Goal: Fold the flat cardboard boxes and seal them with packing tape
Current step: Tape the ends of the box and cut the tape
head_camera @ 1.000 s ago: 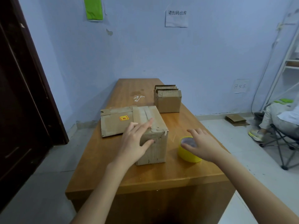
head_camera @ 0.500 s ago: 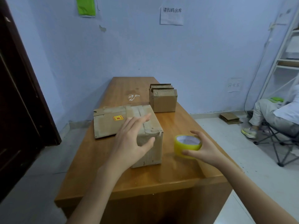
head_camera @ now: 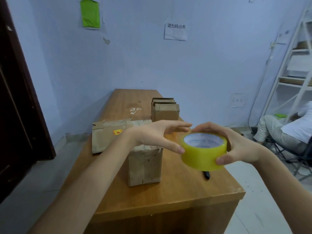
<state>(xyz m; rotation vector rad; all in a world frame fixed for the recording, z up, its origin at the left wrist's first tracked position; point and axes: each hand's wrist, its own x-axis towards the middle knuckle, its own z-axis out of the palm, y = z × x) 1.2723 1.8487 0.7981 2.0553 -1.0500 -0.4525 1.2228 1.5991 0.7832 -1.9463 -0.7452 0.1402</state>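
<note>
Above the table (head_camera: 168,196), just right of the folded box (head_camera: 143,164), the right hand (head_camera: 236,147) is gripping the tape roll (head_camera: 203,149) while the left hand (head_camera: 158,135), fingers spread, is touching its rim, probably hunting the loose end, best found by slowly turning the roll.

Even, soft indoor light; faint shadows; wide-angle bending at edges; slight blur, perhaps motion.

Glossy translucent yellow tape roll (head_camera: 203,152), matt brown cardboard box (head_camera: 143,164), smooth wooden table (head_camera: 168,198).
</note>
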